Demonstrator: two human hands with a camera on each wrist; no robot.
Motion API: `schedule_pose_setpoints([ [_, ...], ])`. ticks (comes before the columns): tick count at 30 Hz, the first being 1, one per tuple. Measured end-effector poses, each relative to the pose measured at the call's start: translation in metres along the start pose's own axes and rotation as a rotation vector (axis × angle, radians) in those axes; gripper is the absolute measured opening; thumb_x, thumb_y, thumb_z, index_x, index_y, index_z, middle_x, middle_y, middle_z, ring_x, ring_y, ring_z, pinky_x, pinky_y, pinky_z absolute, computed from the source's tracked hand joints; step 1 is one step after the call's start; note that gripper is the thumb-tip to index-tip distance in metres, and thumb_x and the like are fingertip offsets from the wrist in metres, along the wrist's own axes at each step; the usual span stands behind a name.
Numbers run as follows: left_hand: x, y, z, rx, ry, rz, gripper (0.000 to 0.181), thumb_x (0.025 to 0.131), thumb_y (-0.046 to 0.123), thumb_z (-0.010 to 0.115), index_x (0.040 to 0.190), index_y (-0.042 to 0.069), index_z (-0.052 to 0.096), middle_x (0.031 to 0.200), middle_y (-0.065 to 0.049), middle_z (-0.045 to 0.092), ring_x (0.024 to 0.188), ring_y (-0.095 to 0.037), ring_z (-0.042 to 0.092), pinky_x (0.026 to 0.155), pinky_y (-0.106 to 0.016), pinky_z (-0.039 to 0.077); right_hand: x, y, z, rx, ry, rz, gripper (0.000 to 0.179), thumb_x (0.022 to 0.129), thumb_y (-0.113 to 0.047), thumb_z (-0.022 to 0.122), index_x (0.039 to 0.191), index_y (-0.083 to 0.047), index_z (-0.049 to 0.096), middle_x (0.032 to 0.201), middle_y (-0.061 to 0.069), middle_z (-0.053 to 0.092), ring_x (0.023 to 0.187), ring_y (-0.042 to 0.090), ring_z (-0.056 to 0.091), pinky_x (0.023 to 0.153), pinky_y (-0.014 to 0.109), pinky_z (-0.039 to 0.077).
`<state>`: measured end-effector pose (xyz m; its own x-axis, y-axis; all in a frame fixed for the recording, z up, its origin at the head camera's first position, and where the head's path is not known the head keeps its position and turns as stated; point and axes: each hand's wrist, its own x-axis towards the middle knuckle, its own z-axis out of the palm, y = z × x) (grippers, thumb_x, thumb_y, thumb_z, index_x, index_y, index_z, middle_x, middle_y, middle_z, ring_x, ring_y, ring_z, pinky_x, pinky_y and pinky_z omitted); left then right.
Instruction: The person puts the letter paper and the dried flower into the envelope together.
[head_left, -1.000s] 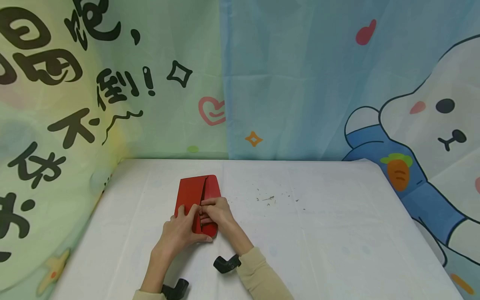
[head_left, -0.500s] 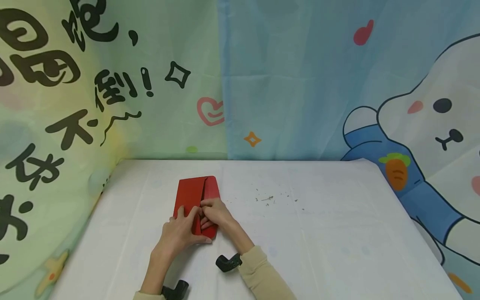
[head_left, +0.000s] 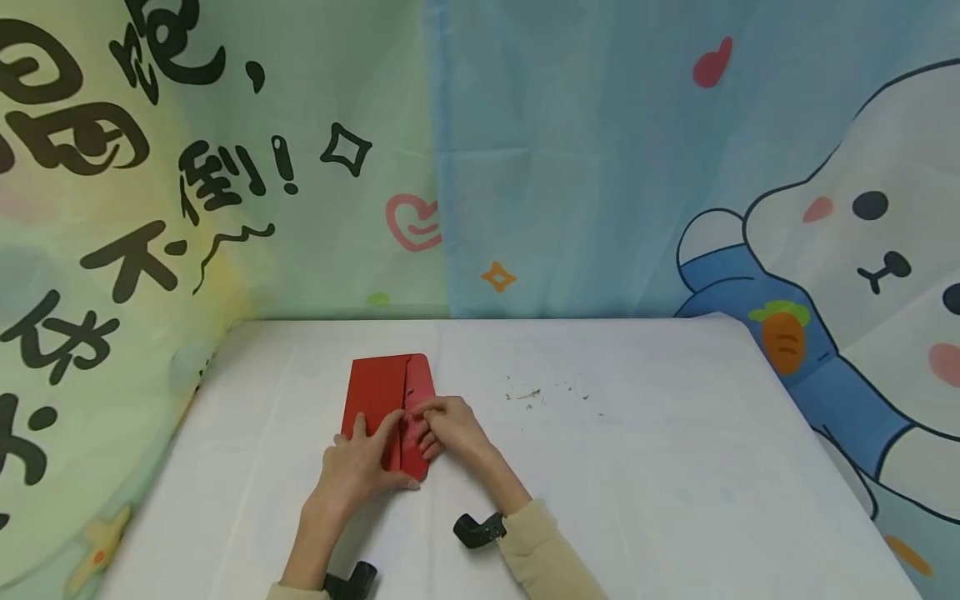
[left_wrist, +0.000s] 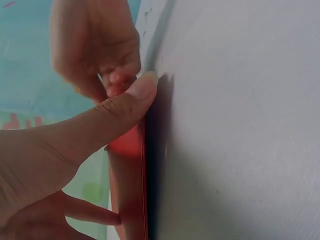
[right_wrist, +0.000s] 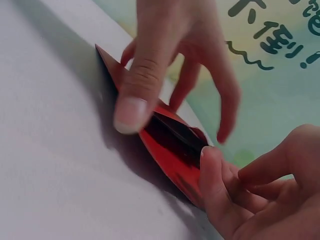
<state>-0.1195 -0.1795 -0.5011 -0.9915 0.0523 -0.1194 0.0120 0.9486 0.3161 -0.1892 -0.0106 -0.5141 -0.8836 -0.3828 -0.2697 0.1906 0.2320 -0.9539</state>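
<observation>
A red envelope point(head_left: 371, 385) lies on the white table, its lighter red flap point(head_left: 420, 383) on the right side. My left hand point(head_left: 358, 467) holds the envelope from the near left, fingers spread over its face and thumb at the near edge. In the left wrist view, that thumb point(left_wrist: 120, 107) lies across the end of the envelope. My right hand point(head_left: 453, 429) has its curled fingers at the flap, with thumb and fingertips at the edge. The right wrist view shows the envelope's mouth gaping, dark inside point(right_wrist: 175, 132), beside the right hand point(right_wrist: 265, 192).
Small dark crumbs point(head_left: 532, 396) are scattered on the white table point(head_left: 637, 467) right of the envelope. Behind it hangs a printed curtain point(head_left: 570, 167) with a cartoon rabbit. Black wrist cameras point(head_left: 478, 530) sit at both cuffs.
My right hand has drawn to the right, off the envelope's middle, so more of the flap shows. The left hand stays on the envelope. The head view has shifted slightly.
</observation>
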Motion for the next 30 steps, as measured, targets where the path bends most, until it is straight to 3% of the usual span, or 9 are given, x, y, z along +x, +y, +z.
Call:
schedule_pose_setpoints([
  [6,-0.002,0.001,0.000,0.049,-0.010,-0.020,0.100,0.068,0.057,0.090,0.150,0.015,0.051,0.147,-0.038,0.044,0.109,-0.055,0.055,0.078,-0.054,0.055,-0.010,0.000,-0.014,-0.033,0.004,-0.061,0.030,0.102,-0.005,0.046,0.121,0.010,0.065,0.091,0.025,0.071,0.058,0.014,0.065,0.059,0.036,0.061],
  [11,-0.003,0.001,0.001,0.092,-0.006,-0.033,0.098,0.068,0.059,0.089,0.148,0.015,0.054,0.145,-0.036,0.044,0.111,-0.054,0.052,0.078,-0.052,0.056,-0.020,0.000,-0.021,-0.056,-0.001,-0.065,0.031,0.103,-0.005,0.046,0.122,0.008,0.066,0.090,0.022,0.072,0.058,0.014,0.066,0.059,0.035,0.061],
  [20,-0.004,0.004,0.003,0.156,0.029,-0.033,0.077,0.087,0.064,0.070,0.145,0.015,0.058,0.139,-0.036,0.046,0.113,-0.059,0.052,0.082,-0.059,0.056,-0.036,-0.001,-0.035,-0.064,0.030,-0.092,0.026,0.104,-0.006,0.050,0.118,0.007,0.067,0.086,0.020,0.072,0.059,0.016,0.066,0.060,0.035,0.060],
  [25,-0.002,0.002,0.003,0.140,0.088,-0.022,0.063,0.093,0.054,0.070,0.142,0.015,0.062,0.144,-0.036,0.044,0.127,-0.060,0.044,0.085,-0.061,0.055,-0.045,0.002,-0.046,-0.114,0.087,-0.126,0.025,0.105,-0.008,0.052,0.118,0.005,0.068,0.089,0.021,0.072,0.059,0.017,0.065,0.059,0.031,0.059],
  [30,0.002,0.002,0.003,0.072,0.195,0.060,0.054,0.093,0.034,0.075,0.137,0.005,0.062,0.149,-0.034,0.044,0.137,-0.059,0.040,0.097,-0.069,0.047,-0.053,0.004,-0.062,-0.100,0.168,-0.152,0.022,0.104,-0.007,0.055,0.117,0.005,0.069,0.088,0.018,0.072,0.065,0.027,0.068,0.059,0.031,0.059],
])
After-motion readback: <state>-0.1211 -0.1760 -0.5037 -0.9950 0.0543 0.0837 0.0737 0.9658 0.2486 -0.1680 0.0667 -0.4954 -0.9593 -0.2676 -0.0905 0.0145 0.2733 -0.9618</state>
